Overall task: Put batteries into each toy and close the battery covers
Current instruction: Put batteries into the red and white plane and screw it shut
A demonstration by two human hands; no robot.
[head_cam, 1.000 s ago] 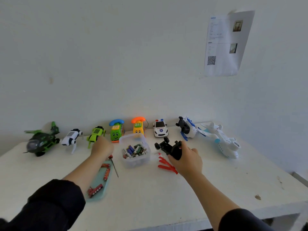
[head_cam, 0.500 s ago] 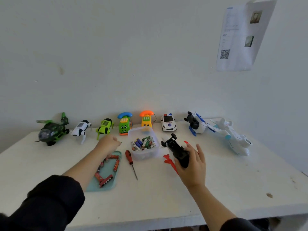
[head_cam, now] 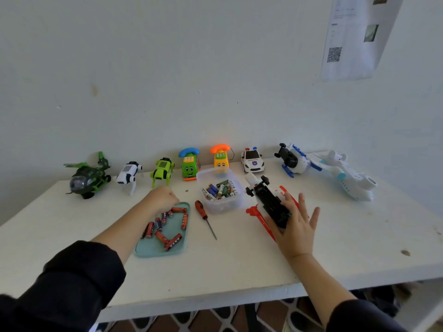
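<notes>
An upturned toy helicopter (head_cam: 269,201) with a black underside and red rotor blades lies right of centre on the white table (head_cam: 239,264). My right hand (head_cam: 296,226) rests against its near end with fingers straight and spread. My left hand (head_cam: 163,197) hovers with curled fingers over the far end of a teal tray (head_cam: 155,248) that holds several red batteries (head_cam: 172,242). Whether it holds a battery is hidden. A clear plastic box (head_cam: 223,204) of mixed batteries stands between the two hands.
A red-handled screwdriver (head_cam: 203,214) lies between tray and box. Along the wall stand a green helicopter (head_cam: 87,178), white robot dog (head_cam: 128,174), green robot dog (head_cam: 161,171), green phone (head_cam: 189,165), yellow phone (head_cam: 220,156), police car (head_cam: 253,160), blue-white helicopter (head_cam: 292,160) and white plane (head_cam: 350,180).
My left hand let go of the screwdriver and moved over the tray of red batteries. My right hand set the upturned helicopter down and opened its fingers. The view shifted slightly.
</notes>
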